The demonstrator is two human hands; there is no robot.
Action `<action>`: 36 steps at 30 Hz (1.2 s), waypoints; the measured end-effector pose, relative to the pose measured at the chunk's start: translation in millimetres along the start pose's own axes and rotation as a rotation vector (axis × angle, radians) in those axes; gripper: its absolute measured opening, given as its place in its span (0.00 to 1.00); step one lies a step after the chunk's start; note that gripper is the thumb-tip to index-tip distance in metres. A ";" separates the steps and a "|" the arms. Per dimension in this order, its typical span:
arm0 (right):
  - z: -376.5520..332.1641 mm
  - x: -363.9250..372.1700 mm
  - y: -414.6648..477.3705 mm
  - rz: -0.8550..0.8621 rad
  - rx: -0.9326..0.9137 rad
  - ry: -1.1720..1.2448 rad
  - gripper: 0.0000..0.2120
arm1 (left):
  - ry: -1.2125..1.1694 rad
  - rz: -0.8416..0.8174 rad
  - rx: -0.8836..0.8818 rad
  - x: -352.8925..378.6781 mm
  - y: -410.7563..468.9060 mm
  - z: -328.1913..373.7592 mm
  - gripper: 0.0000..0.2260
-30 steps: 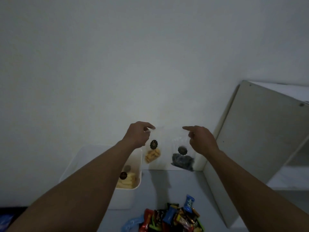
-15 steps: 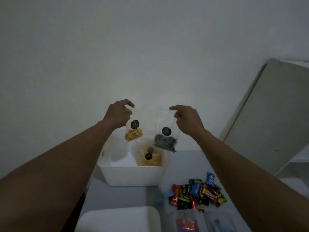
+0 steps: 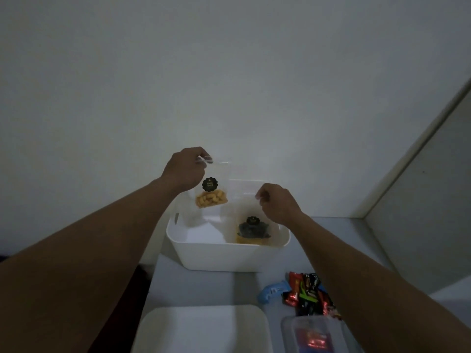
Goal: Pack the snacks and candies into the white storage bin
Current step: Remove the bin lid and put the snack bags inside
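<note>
The white storage bin (image 3: pixel 204 253) stands on the grey table against the wall. My left hand (image 3: pixel 184 169) pinches the top of a clear bag of yellow snacks (image 3: pixel 211 189) and holds it above the bin's left half. My right hand (image 3: pixel 276 203) grips the top of a clear bag of dark snacks (image 3: pixel 252 228), which hangs down inside the bin's right end. Under it a yellow snack bag (image 3: pixel 248 240) lies in the bin. A heap of wrapped candies (image 3: pixel 308 294) sits on the table to the right of the bin's front.
A white lid or tray (image 3: pixel 204 329) lies at the near edge. A clear plastic box (image 3: pixel 313 335) with red contents sits beside it on the right. A blue wrapper (image 3: pixel 271 293) lies left of the candies. A cabinet panel (image 3: pixel 420 200) rises at the right.
My right hand has lowered the dark snack bag into the bin's right end. My left hand still holds the yellow snack bag above the bin. The view has tilted down and shifted.
</note>
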State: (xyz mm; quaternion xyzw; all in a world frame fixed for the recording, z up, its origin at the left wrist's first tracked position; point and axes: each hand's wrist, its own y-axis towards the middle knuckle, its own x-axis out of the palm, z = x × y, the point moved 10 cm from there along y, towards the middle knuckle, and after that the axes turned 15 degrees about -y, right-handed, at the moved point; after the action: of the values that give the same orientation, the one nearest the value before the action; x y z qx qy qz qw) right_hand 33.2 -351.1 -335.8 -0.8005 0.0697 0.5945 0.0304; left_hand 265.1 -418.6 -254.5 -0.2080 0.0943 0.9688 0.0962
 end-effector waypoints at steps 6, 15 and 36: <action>8.5 39.4 10.4 -0.058 0.000 -0.242 0.09 | -0.022 -0.098 -0.037 29.2 -4.6 -25.1 0.13; 18.9 39.8 15.4 -0.020 -0.020 -0.385 0.08 | -0.065 -0.099 -0.053 38.1 -3.9 -10.7 0.12; 78.2 52.4 -6.4 -0.230 0.033 -0.105 0.30 | 0.081 -0.307 -0.121 192.9 -30.8 -91.2 0.08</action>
State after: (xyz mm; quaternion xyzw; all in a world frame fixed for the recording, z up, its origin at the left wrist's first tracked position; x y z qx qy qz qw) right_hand -25.1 -338.5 -408.9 -0.7703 -0.0145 0.6271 0.1151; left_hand 134.5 -380.9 -421.8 -0.2641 0.0066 0.9375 0.2264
